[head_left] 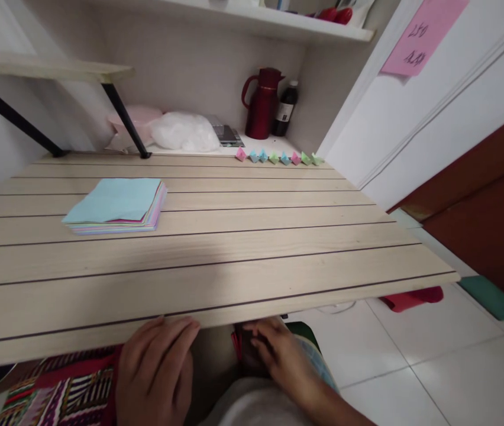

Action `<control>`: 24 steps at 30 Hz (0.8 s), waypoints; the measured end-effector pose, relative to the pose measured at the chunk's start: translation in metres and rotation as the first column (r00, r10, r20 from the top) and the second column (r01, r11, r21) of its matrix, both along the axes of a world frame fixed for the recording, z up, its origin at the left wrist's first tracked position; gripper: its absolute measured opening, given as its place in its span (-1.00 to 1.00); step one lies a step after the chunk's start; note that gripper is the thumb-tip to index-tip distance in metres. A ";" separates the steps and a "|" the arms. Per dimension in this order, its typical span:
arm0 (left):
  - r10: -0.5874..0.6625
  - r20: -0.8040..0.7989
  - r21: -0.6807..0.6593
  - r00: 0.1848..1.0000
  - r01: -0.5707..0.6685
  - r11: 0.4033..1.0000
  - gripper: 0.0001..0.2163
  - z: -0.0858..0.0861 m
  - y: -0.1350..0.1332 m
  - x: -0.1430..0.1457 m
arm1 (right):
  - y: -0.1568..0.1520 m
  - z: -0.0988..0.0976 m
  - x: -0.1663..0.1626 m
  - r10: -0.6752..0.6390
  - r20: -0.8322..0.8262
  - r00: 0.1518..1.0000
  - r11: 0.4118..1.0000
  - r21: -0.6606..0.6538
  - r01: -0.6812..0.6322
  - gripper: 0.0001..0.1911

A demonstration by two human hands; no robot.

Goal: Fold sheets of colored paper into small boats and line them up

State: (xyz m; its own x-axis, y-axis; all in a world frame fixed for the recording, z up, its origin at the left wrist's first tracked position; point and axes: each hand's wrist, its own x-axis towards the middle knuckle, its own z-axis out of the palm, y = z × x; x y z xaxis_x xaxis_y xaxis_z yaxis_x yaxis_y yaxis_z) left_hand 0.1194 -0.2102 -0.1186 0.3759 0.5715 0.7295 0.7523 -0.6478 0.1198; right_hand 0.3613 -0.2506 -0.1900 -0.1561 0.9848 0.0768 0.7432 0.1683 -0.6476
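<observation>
My left hand (pixel 158 367) rests against the front edge of the wooden table (pixel 252 254), its fingers loosely extended side by side and the tips touching the edge. Nothing shows in it. Below that edge, over my lap, my right hand (pixel 281 349) has its fingers loosely bent and apart, with no object visible between them. On the left part of the tabletop lies a stack of coloured paper sheets (pixel 114 204), a light blue one uppermost. Several small folded paper pieces (pixel 274 158) in pink, blue and green stand in a row along the back edge.
Behind the table, a shelf holds a dark red thermos jug (pixel 262 106), a dark bottle (pixel 286 112) and a white plastic bag (pixel 185 131). A small raised shelf (pixel 52 66) on black legs stands at the back left. A pink note (pixel 425 36) hangs at the right.
</observation>
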 end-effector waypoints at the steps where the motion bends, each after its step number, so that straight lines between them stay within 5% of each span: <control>1: 0.002 0.002 -0.003 1.000 -0.002 1.000 -0.72 0.000 0.001 0.001 | 0.008 -0.005 -0.001 0.032 0.038 0.999 0.999 -0.036 -0.030 -0.51; 6: 0.005 -0.013 -0.039 1.000 -0.005 0.999 -0.71 -0.001 0.004 -0.001 | 0.040 -0.019 -0.008 0.451 0.180 0.874 0.891 -0.134 -0.433 -0.53; 17: 0.025 -0.041 -0.061 0.999 -0.027 0.998 -0.70 0.004 0.007 0.001 | 0.051 -0.034 -0.003 0.313 0.145 0.939 0.936 -0.217 -0.278 -0.78; 20: -0.011 -0.043 -0.042 0.999 0.009 0.999 -0.71 0.008 0.007 -0.006 | 0.036 -0.011 0.004 0.335 -0.029 0.942 0.922 -0.197 -0.334 -0.77; 24: -0.083 0.007 -0.075 0.997 0.084 0.994 -0.67 0.017 -0.001 -0.026 | 0.013 0.063 0.012 0.329 -0.272 0.904 0.920 -0.125 -0.372 -0.85</control>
